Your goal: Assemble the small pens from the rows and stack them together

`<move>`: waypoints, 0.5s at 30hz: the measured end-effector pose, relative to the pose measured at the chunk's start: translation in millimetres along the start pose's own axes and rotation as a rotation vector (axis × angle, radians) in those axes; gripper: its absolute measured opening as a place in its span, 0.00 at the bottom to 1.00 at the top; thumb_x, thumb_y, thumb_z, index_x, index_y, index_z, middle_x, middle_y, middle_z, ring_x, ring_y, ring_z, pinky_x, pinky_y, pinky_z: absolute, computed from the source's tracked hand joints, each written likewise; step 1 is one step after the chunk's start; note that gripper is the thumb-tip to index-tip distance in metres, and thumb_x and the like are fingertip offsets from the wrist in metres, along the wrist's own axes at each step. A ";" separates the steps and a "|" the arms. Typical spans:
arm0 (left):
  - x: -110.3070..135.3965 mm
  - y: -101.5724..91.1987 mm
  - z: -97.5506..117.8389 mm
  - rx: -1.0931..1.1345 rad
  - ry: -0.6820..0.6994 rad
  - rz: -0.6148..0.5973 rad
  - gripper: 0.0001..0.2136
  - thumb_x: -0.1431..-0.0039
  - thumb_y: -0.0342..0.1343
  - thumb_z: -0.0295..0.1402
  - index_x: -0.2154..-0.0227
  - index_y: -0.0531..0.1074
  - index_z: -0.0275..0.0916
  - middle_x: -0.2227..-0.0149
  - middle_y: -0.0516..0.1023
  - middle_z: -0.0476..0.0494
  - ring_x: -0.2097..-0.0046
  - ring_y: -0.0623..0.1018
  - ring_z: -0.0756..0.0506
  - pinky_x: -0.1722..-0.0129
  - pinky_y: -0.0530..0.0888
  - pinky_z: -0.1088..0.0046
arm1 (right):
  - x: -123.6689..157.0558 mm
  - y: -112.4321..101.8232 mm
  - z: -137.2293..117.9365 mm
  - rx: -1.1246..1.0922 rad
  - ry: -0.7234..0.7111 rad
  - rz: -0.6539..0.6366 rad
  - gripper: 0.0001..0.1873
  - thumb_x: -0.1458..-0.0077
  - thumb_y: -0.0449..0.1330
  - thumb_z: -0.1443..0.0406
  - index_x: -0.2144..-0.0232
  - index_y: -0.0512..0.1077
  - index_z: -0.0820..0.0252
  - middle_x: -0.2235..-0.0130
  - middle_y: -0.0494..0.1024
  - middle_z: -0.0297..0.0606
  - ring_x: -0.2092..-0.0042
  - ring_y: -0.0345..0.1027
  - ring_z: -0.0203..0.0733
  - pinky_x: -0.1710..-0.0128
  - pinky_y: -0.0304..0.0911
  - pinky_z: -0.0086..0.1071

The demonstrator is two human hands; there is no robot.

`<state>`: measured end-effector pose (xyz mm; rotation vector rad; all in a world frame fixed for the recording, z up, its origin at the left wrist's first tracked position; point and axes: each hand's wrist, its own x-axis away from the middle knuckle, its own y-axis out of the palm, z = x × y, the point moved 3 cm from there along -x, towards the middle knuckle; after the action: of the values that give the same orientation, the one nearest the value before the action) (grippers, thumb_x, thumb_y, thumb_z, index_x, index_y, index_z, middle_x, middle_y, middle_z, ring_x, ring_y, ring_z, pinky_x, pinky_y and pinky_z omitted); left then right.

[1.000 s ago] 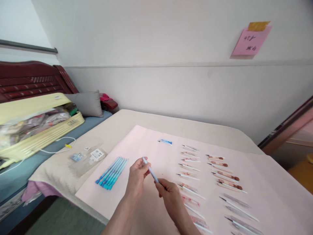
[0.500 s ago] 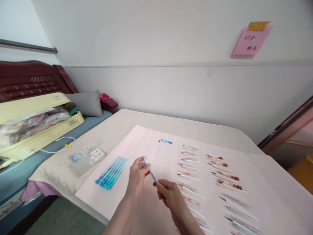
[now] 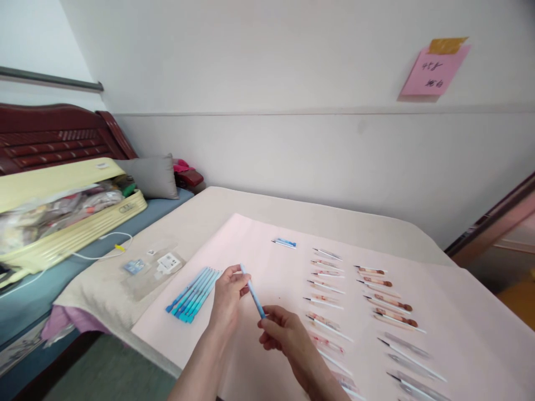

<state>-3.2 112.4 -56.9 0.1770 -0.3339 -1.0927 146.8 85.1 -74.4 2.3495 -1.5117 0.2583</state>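
A light blue pen (image 3: 253, 294) is held at a slant between my two hands above the pink sheet. The fingers of my left hand (image 3: 231, 289) pinch it near its upper end. My right hand (image 3: 281, 329) closes its thumb and fingertips on the lower end. To the left of my left hand lies a row of several blue and turquoise pens (image 3: 194, 295). Beyond the hands a blue pen barrel with a white refill (image 3: 285, 243) rests on the sheet. Right of my right hand, several clear, pink-patterned pen parts with white refills (image 3: 326, 299) lie in a column.
Further right are brown-capped pen parts (image 3: 390, 303) and grey ones (image 3: 407, 353). The pink sheet (image 3: 246, 234) covers much of the bed-like surface. At left lie plastic packaging (image 3: 161, 267), a white cable (image 3: 100, 256) and an open, stuffed yellow suitcase (image 3: 129, 209).
My hands and the blue pen have shifted slightly left in view, and the pen now stands a little steeper. The pens lying on the sheet keep their arrangement.
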 end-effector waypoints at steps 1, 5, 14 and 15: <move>-0.8 -0.8 0.4 0.020 -0.006 0.002 0.15 0.57 0.61 0.33 0.64 0.71 0.35 0.70 0.75 0.43 0.68 0.74 0.49 0.66 0.70 0.72 | 0.1 0.4 -0.5 0.028 -0.046 -0.009 0.20 0.58 0.61 0.64 0.58 0.70 0.61 0.65 0.74 0.38 0.72 0.68 0.35 0.71 0.63 0.30; -2.8 -2.9 0.4 0.093 -0.081 0.013 0.13 0.59 0.62 0.31 0.67 0.72 0.34 0.70 0.75 0.43 0.70 0.73 0.50 0.68 0.69 0.75 | 5.3 4.9 -4.6 0.187 -0.256 -0.062 0.24 0.56 0.58 0.69 0.53 0.69 0.53 0.60 0.74 0.35 0.66 0.69 0.36 0.64 0.63 0.32; -4.4 1.3 -6.1 0.077 -0.118 -0.078 0.14 0.60 0.63 0.30 0.66 0.73 0.34 0.72 0.74 0.44 0.71 0.73 0.51 0.68 0.70 0.74 | 13.4 6.1 -11.9 0.490 -0.426 -0.019 0.14 0.55 0.60 0.69 0.62 0.75 0.54 0.67 0.76 0.33 0.67 0.68 0.36 0.65 0.62 0.28; -4.6 0.7 -6.4 0.058 -0.117 -0.074 0.15 0.61 0.63 0.30 0.66 0.73 0.34 0.72 0.74 0.45 0.71 0.73 0.51 0.68 0.69 0.74 | 13.6 6.7 -11.8 0.506 -0.407 -0.031 0.17 0.56 0.61 0.69 0.60 0.74 0.52 0.66 0.76 0.32 0.66 0.68 0.36 0.65 0.62 0.27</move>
<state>-2.3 116.6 -63.5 0.1784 -0.4678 -1.1695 146.7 75.4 -57.8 2.9636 -1.7496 0.1752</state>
